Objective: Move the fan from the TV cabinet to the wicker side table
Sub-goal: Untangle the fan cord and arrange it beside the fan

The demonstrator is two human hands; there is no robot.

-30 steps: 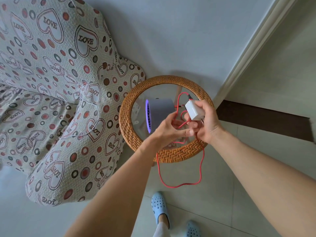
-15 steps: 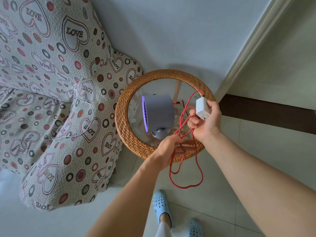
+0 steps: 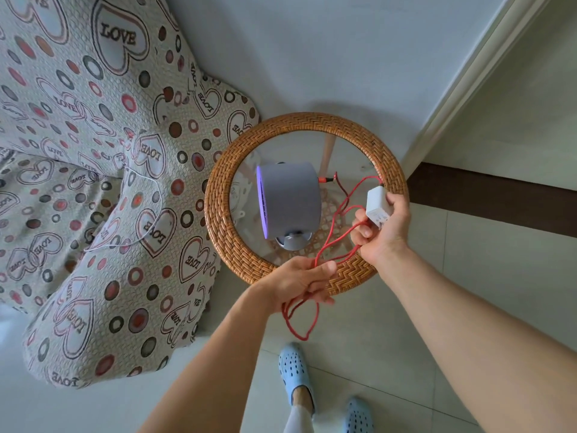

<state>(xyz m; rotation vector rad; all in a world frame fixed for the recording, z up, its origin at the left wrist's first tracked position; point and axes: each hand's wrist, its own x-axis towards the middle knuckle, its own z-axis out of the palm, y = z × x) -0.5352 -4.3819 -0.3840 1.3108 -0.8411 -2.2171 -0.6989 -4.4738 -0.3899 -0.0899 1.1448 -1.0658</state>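
Observation:
A small grey fan with a purple front rim stands on the glass top of the round wicker side table, facing left. A red cable runs from the fan's back in loops over the table's near edge. My left hand is closed around gathered loops of this cable, just in front of the table's rim. My right hand holds the white plug adapter at the cable's end, over the table's right rim.
A sofa under a heart-patterned cover stands directly left of the table, with a thin white cord lying on it. A white wall is behind, a door frame at the right. My feet in blue clogs stand on the tiled floor.
My left hand has slid down along the red cable towards me, from beside the fan to the table's near rim, bunching the loops. My right hand with the adapter moved slightly right.

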